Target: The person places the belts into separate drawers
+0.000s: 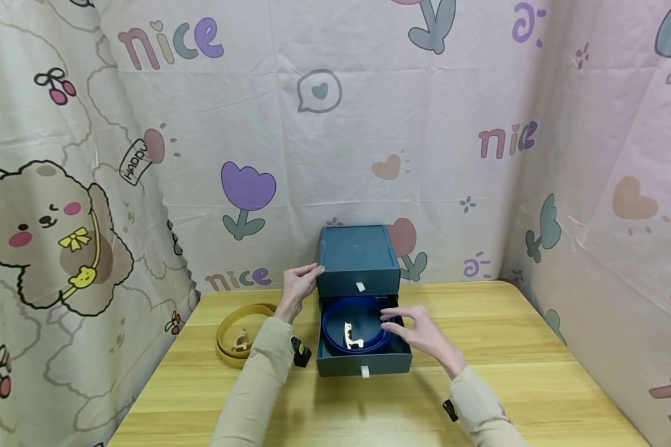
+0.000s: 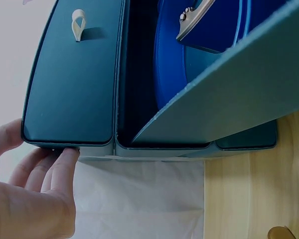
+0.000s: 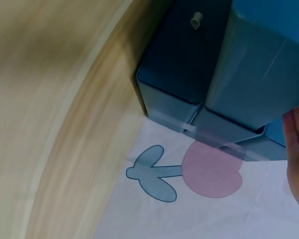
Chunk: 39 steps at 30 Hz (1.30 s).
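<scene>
A dark teal drawer box (image 1: 358,248) stands against the back cloth with its middle drawer (image 1: 363,365) pulled out. In that drawer lies a coiled blue belt (image 1: 353,352) with a gold buckle (image 1: 348,336). My left hand (image 1: 299,287) grips the box's upper left edge, thumb on the top and fingers along the side (image 2: 37,179). Over the drawer's right side is my right hand (image 1: 419,329), thumb and fingers parted beside the belt. In the right wrist view the drawer wall (image 3: 259,69) hides most of its fingertips.
A coiled yellow belt (image 1: 223,335) with a gold buckle lies on the wooden table (image 1: 470,372), left of the box. The upper drawer front (image 1: 335,285) and the lower one (image 3: 174,74) are closed, each with a pale pull tab. Patterned cloth (image 1: 363,136) surrounds the table.
</scene>
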Available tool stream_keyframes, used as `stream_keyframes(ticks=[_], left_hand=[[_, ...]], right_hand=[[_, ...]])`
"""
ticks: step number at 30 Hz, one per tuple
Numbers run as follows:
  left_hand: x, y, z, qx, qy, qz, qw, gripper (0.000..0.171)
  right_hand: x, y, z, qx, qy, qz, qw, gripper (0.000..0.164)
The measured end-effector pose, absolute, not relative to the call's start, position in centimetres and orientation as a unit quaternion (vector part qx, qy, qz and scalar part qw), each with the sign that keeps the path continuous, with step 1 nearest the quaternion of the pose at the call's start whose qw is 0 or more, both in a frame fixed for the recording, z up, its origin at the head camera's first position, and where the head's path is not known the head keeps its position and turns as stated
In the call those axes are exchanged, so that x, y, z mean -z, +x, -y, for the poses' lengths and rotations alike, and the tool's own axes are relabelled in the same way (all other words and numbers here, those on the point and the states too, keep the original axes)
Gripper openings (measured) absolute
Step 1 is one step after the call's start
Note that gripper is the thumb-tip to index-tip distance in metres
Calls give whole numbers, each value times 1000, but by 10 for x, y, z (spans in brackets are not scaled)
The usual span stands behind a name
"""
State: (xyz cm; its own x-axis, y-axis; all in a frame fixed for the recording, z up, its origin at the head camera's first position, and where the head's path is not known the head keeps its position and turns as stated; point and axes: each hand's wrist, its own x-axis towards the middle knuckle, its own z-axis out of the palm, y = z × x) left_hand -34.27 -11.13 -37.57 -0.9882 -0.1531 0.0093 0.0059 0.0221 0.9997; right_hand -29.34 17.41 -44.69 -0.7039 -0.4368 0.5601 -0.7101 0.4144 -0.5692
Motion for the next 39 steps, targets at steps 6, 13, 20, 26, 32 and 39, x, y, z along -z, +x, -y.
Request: stream_keyframes(ticks=[6, 13, 20, 26, 32, 39], left_hand=[[376, -343, 111, 697, 52, 713, 55, 43], [376, -343, 111, 696, 53, 714, 56, 42], [375, -342, 111, 696, 52, 714, 58, 43], [375, -343, 111, 695, 51, 715, 60, 43], [376, -343, 110, 694, 48, 716, 61, 42], [376, -343, 111, 692, 53, 717, 62, 41]], right_hand=[[451, -288, -174, -444, 346, 787, 254, 17], [445, -280, -170, -463, 363, 747, 310, 19], [428, -258, -164, -465, 388, 734, 306, 17], [445, -262, -165, -441, 417, 715, 346, 27], [456, -257, -162, -424, 443, 699, 367, 24], [462, -248, -153, -406, 479, 685, 369, 21]])
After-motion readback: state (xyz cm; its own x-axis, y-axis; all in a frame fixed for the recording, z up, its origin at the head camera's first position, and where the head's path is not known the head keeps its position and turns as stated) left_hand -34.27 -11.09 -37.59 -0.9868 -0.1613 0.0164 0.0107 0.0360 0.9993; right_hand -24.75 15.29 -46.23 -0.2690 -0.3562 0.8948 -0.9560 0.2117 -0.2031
